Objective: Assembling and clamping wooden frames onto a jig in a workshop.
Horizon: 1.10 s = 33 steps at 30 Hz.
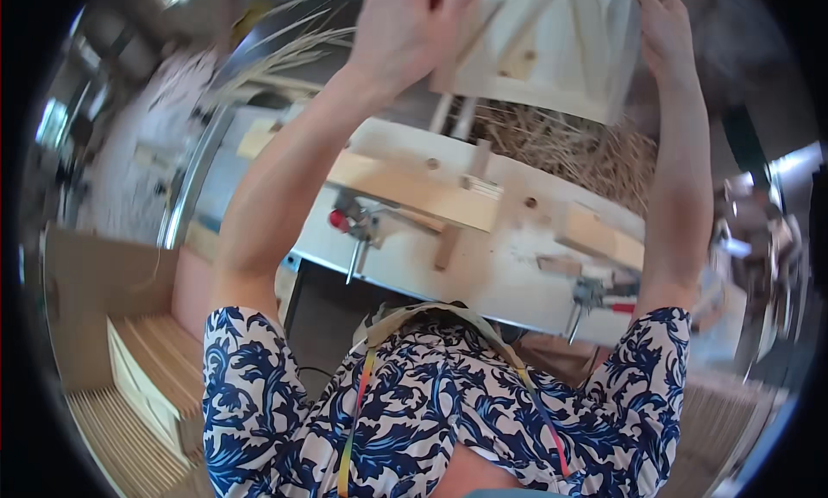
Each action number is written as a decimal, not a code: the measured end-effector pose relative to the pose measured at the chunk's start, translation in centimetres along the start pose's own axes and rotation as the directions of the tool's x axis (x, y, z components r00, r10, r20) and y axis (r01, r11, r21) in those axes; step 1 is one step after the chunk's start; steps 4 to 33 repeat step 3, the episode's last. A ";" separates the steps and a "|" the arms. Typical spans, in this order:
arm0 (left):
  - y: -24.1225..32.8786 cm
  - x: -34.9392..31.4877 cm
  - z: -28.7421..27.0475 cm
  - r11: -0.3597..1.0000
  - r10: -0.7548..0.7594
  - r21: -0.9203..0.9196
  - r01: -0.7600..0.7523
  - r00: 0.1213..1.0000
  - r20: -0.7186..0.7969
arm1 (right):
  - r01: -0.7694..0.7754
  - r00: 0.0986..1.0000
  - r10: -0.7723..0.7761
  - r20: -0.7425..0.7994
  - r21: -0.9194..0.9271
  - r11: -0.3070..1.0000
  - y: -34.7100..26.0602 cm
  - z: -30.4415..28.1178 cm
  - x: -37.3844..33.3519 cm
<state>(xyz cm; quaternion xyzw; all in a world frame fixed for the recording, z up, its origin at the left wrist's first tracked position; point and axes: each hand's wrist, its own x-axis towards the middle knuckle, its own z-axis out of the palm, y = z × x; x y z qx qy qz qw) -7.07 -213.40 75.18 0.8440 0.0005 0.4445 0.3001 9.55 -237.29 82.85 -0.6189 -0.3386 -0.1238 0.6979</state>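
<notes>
Both my arms reach forward over the workbench to a pale wooden panel [573, 80], which is blurred and tilted at the top of the view. Slanting strips and a brown knot show on its face. My left hand [410, 37] is closed at the panel's left edge, with the thumb toward the wood. Along the right edge, my right hand [666, 28] has its fingers curled against the panel. The panel's far end is cut off by the picture's upper edge. Below it, a bed of thin wood strips or shavings [569, 144] lies beyond the bench.
On the white bench top [483, 274] are a long wooden bar [414, 192], a shorter bar [599, 238] and two toggle clamps, the left [355, 222] and right [595, 295], with red grips. A cardboard box [95, 282] with stacked slats [142, 438] stands at left.
</notes>
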 end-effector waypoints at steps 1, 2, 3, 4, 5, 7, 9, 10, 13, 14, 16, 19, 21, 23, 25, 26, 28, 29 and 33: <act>-0.2 -2.0 -3.8 0.999 0.043 0.012 -0.042 0.992 -0.122 | 0.056 0.996 -0.042 0.074 -0.209 0.976 -1.0 1.2 1.0; 0.6 -4.8 -6.9 0.993 0.114 0.042 -0.107 0.967 -0.226 | 0.129 0.988 -0.085 0.128 -0.392 0.911 -1.7 0.0 2.0; 1.5 -8.0 -10.2 0.999 0.020 0.037 -0.011 0.970 -0.243 | 0.155 0.984 -0.115 0.132 -0.352 0.923 -2.6 0.3 2.3; 1.5 -8.0 -10.2 0.999 0.020 0.037 -0.011 0.970 -0.243 | 0.155 0.984 -0.115 0.132 -0.352 0.923 -2.6 0.3 2.3; 1.5 -8.0 -10.2 0.999 0.020 0.037 -0.011 0.970 -0.243 | 0.155 0.984 -0.115 0.132 -0.352 0.923 -2.6 0.3 2.3; 1.5 -8.0 -10.2 0.999 0.020 0.037 -0.011 0.970 -0.243 | 0.155 0.984 -0.115 0.132 -0.352 0.923 -2.6 0.3 2.3; 1.5 -8.0 -10.2 0.999 0.020 0.037 -0.011 0.970 -0.243 | 0.155 0.984 -0.115 0.132 -0.352 0.923 -2.6 0.3 2.3; 1.5 -8.0 -10.2 0.999 0.020 0.037 -0.011 0.970 -0.243 | 0.155 0.984 -0.115 0.132 -0.352 0.923 -2.6 0.3 2.3; 1.5 -8.0 -10.2 0.999 0.020 0.037 -0.011 0.970 -0.243 | 0.155 0.984 -0.115 0.132 -0.352 0.923 -2.6 0.3 2.3; 1.5 -8.0 -10.2 0.999 0.020 0.037 -0.011 0.970 -0.243 | 0.155 0.984 -0.115 0.132 -0.352 0.923 -2.6 0.3 2.3; 1.5 -8.0 -10.2 0.999 0.020 0.037 -0.011 0.970 -0.243 | 0.155 0.984 -0.115 0.132 -0.352 0.923 -2.6 0.3 2.3; 1.5 -8.0 -10.2 0.999 0.020 0.037 -0.011 0.970 -0.243 | 0.155 0.984 -0.115 0.132 -0.352 0.923 -2.6 0.3 2.3; 1.5 -8.0 -10.2 0.999 0.020 0.037 -0.011 0.970 -0.243 | 0.155 0.984 -0.115 0.132 -0.352 0.923 -2.6 0.3 2.3; 1.5 -8.0 -10.2 0.999 0.020 0.037 -0.011 0.970 -0.243 | 0.155 0.984 -0.115 0.132 -0.352 0.923 -2.6 0.3 2.3; 1.5 -8.0 -10.2 0.999 0.020 0.037 -0.011 0.970 -0.243 | 0.155 0.984 -0.115 0.132 -0.352 0.923 -2.6 0.3 2.3; 1.5 -8.0 -10.2 0.999 0.020 0.037 -0.011 0.970 -0.243 | 0.155 0.984 -0.115 0.132 -0.352 0.923 -2.6 0.3 2.3; 1.5 -8.0 -10.2 0.999 0.020 0.037 -0.011 0.970 -0.243 | 0.155 0.984 -0.115 0.132 -0.352 0.923 -2.6 0.3 2.3; 1.5 -8.0 -10.2 0.999 0.020 0.037 -0.011 0.970 -0.243 | 0.155 0.984 -0.115 0.132 -0.352 0.923 -2.6 0.3 2.3; 1.5 -8.0 -10.2 0.999 0.020 0.037 -0.011 0.970 -0.243 | 0.155 0.984 -0.115 0.132 -0.352 0.923 -2.6 0.3 2.3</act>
